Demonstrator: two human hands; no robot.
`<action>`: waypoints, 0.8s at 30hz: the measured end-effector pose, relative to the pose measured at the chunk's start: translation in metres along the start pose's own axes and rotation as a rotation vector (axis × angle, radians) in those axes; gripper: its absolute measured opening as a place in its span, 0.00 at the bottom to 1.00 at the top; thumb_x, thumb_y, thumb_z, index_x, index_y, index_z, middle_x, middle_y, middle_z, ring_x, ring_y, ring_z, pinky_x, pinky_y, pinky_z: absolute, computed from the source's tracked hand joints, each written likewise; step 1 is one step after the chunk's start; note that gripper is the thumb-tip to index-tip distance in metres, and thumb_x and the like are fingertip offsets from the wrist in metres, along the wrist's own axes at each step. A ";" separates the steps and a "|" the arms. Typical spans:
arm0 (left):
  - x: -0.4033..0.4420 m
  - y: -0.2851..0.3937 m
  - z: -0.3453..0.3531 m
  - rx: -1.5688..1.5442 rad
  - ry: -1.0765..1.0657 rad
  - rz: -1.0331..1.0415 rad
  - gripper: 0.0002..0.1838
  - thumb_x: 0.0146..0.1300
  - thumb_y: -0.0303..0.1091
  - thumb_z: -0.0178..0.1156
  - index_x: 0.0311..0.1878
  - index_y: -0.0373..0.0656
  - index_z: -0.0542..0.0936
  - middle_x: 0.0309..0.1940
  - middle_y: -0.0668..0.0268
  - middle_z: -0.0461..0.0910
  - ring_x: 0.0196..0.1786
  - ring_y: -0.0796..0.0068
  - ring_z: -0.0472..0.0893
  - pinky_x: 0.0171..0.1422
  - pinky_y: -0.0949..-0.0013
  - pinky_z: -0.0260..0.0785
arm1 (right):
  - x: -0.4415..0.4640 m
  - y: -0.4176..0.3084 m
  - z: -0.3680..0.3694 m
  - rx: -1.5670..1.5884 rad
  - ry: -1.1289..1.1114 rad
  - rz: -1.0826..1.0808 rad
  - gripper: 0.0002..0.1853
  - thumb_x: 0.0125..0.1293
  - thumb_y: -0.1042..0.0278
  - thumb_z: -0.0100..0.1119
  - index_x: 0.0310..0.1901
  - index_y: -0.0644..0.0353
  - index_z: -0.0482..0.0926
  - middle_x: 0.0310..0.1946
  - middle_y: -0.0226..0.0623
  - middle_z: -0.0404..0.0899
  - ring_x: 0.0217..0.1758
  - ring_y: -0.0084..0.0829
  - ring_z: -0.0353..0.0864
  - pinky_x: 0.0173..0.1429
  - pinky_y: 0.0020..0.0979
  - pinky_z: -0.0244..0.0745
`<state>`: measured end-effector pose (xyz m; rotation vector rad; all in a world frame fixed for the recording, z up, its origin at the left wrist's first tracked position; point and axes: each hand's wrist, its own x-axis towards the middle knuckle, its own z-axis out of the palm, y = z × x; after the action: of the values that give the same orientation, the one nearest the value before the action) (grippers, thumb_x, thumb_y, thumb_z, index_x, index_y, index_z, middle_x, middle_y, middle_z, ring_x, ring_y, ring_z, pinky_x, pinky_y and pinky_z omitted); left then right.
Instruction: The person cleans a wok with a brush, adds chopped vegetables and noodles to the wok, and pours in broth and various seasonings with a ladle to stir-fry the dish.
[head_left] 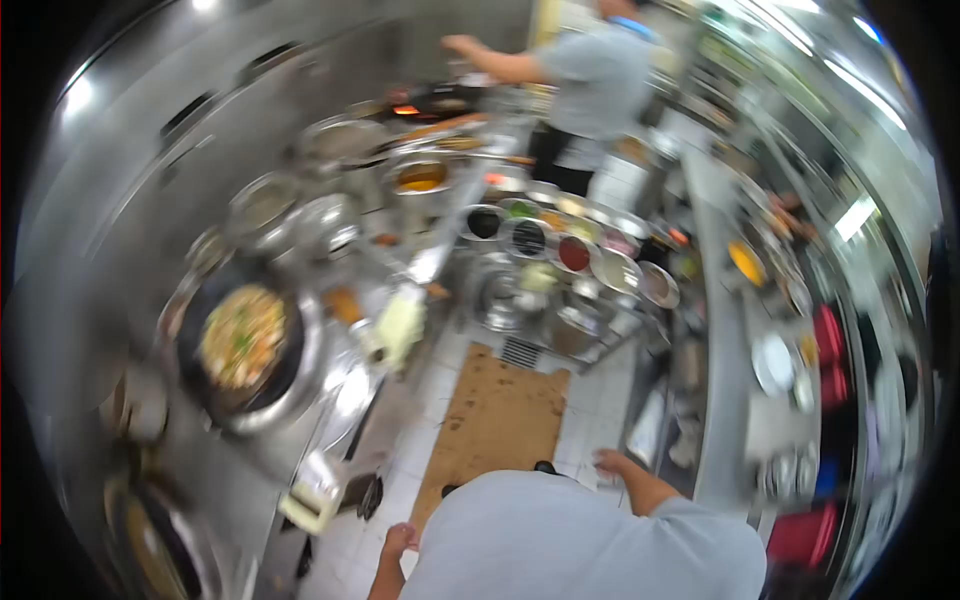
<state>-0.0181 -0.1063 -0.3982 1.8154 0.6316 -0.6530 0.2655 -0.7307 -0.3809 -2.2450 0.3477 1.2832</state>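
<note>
My left hand point(401, 540) hangs low at my left side, close to the steel counter's edge, with its fingers too blurred to make out. My right hand point(612, 465) is held out to the right above the tiled floor, and motion smears its fingers too. No object shows clearly in either hand. To the left, a dark wok point(200, 345) sits on the stove with a mix of food point(243, 336), pale and orange with green bits. A light green cloth point(400, 330) lies on the counter beside it.
Ahead, a rack holds several containers of sauces and ingredients point(573, 254). A co-worker point(595, 85) stands beyond it, one arm over the far burner. A brown mat point(500, 410) covers part of the floor. On the right runs a counter point(725, 400) with plates point(772, 363).
</note>
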 end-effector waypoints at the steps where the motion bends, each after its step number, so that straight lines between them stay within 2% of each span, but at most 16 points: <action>1: -0.023 0.071 -0.012 -0.101 -0.074 -0.109 0.15 0.61 0.33 0.58 0.49 0.38 0.80 0.32 0.62 0.84 0.31 0.71 0.81 0.31 0.69 0.74 | 0.007 -0.016 0.002 -0.302 0.102 -0.185 0.35 0.58 0.55 0.62 0.67 0.56 0.69 0.61 0.51 0.74 0.64 0.49 0.73 0.69 0.43 0.67; 2: -0.021 0.091 -0.011 -0.110 -0.096 -0.112 0.15 0.61 0.33 0.58 0.49 0.38 0.80 0.32 0.62 0.84 0.31 0.71 0.81 0.32 0.69 0.74 | 0.007 -0.024 0.009 -0.267 0.244 -0.370 0.36 0.57 0.56 0.63 0.67 0.59 0.68 0.62 0.55 0.72 0.65 0.50 0.72 0.70 0.42 0.66; 3: -0.009 0.096 -0.008 -0.091 -0.123 -0.078 0.15 0.61 0.33 0.58 0.49 0.38 0.80 0.32 0.62 0.84 0.31 0.71 0.81 0.32 0.69 0.74 | -0.032 -0.060 0.000 -0.235 0.291 -0.372 0.35 0.57 0.58 0.63 0.67 0.60 0.69 0.62 0.54 0.73 0.66 0.50 0.70 0.70 0.43 0.65; 5: 0.007 0.117 0.005 -0.046 -0.164 -0.023 0.15 0.61 0.33 0.58 0.50 0.38 0.80 0.32 0.62 0.84 0.32 0.71 0.81 0.33 0.69 0.74 | -0.085 -0.097 -0.022 -0.091 0.415 -0.369 0.37 0.57 0.65 0.63 0.69 0.59 0.63 0.67 0.56 0.64 0.69 0.54 0.64 0.72 0.44 0.63; 7: 0.019 0.129 0.017 -0.001 -0.189 0.008 0.15 0.61 0.33 0.58 0.50 0.38 0.79 0.32 0.62 0.84 0.32 0.71 0.81 0.33 0.69 0.74 | -0.067 -0.074 -0.034 -0.053 0.788 -0.424 0.39 0.56 0.68 0.63 0.71 0.59 0.61 0.67 0.59 0.62 0.69 0.58 0.62 0.72 0.46 0.62; 9: 0.026 0.138 0.031 0.035 -0.206 0.021 0.15 0.61 0.33 0.58 0.50 0.39 0.79 0.32 0.62 0.84 0.32 0.71 0.81 0.34 0.69 0.74 | -0.103 -0.064 -0.077 -0.067 1.062 -0.311 0.39 0.56 0.70 0.62 0.71 0.60 0.60 0.66 0.61 0.62 0.70 0.59 0.61 0.72 0.49 0.59; 11: 0.030 0.143 0.044 0.060 -0.221 0.026 0.15 0.61 0.33 0.58 0.51 0.39 0.79 0.32 0.62 0.84 0.33 0.70 0.81 0.35 0.69 0.75 | -0.138 -0.040 -0.122 -0.143 1.315 -0.229 0.39 0.57 0.70 0.61 0.71 0.59 0.60 0.68 0.57 0.61 0.72 0.57 0.58 0.73 0.53 0.56; 12: 0.031 0.145 0.052 0.069 -0.222 0.026 0.16 0.61 0.33 0.58 0.51 0.39 0.79 0.32 0.62 0.84 0.33 0.70 0.81 0.35 0.69 0.75 | -0.149 -0.023 -0.142 -0.126 1.324 -0.209 0.39 0.57 0.70 0.61 0.71 0.59 0.60 0.68 0.57 0.61 0.72 0.57 0.58 0.73 0.53 0.56; 14: 0.030 0.158 0.073 0.088 -0.228 0.020 0.16 0.61 0.33 0.58 0.51 0.39 0.79 0.32 0.62 0.84 0.33 0.70 0.82 0.36 0.69 0.75 | -0.164 0.016 -0.176 -0.096 1.492 -0.116 0.36 0.61 0.67 0.61 0.71 0.58 0.61 0.70 0.53 0.58 0.74 0.55 0.55 0.74 0.57 0.54; 17: 0.025 0.179 0.110 0.121 -0.225 0.008 0.16 0.61 0.33 0.58 0.52 0.40 0.79 0.32 0.62 0.84 0.34 0.70 0.82 0.37 0.69 0.75 | -0.174 0.067 -0.198 -0.152 1.457 -0.049 0.35 0.64 0.62 0.59 0.72 0.54 0.60 0.71 0.50 0.58 0.76 0.53 0.52 0.75 0.58 0.50; 18: 0.022 0.186 0.123 0.129 -0.223 0.005 0.16 0.61 0.33 0.58 0.52 0.40 0.78 0.32 0.62 0.84 0.34 0.70 0.82 0.37 0.69 0.75 | -0.176 0.080 -0.199 -0.170 1.337 -0.023 0.34 0.66 0.57 0.59 0.72 0.54 0.61 0.72 0.51 0.56 0.77 0.53 0.51 0.75 0.59 0.49; 21: 0.015 0.204 0.156 0.148 -0.215 0.007 0.16 0.61 0.32 0.59 0.53 0.40 0.78 0.32 0.62 0.84 0.34 0.70 0.82 0.38 0.69 0.75 | -0.168 0.089 -0.197 -0.202 1.279 -0.018 0.34 0.66 0.58 0.58 0.72 0.55 0.61 0.72 0.51 0.56 0.77 0.54 0.51 0.75 0.60 0.48; 22: 0.009 0.207 0.163 0.156 -0.213 0.002 0.17 0.62 0.32 0.59 0.53 0.40 0.78 0.32 0.62 0.84 0.34 0.70 0.82 0.38 0.69 0.75 | -0.165 0.093 -0.199 -0.162 1.363 -0.029 0.34 0.66 0.57 0.59 0.71 0.56 0.61 0.69 0.51 0.63 0.73 0.52 0.59 0.73 0.56 0.55; 23: 0.004 0.215 0.168 0.171 -0.208 0.005 0.17 0.62 0.32 0.59 0.53 0.40 0.78 0.33 0.62 0.84 0.35 0.69 0.82 0.39 0.69 0.75 | -0.165 0.101 -0.207 -0.149 1.349 -0.025 0.34 0.66 0.57 0.59 0.71 0.56 0.61 0.69 0.51 0.63 0.73 0.52 0.59 0.73 0.56 0.55; 24: -0.002 0.218 0.176 0.174 -0.205 -0.001 0.17 0.62 0.32 0.59 0.54 0.41 0.78 0.33 0.62 0.84 0.35 0.69 0.82 0.39 0.69 0.75 | -0.165 0.109 -0.221 0.109 1.363 -0.056 0.34 0.66 0.57 0.59 0.71 0.58 0.61 0.66 0.51 0.66 0.69 0.51 0.64 0.70 0.52 0.59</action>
<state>0.1076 -0.3389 -0.3053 1.8762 0.4497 -0.9053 0.2889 -0.9510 -0.1830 -2.6377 0.7574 -0.4759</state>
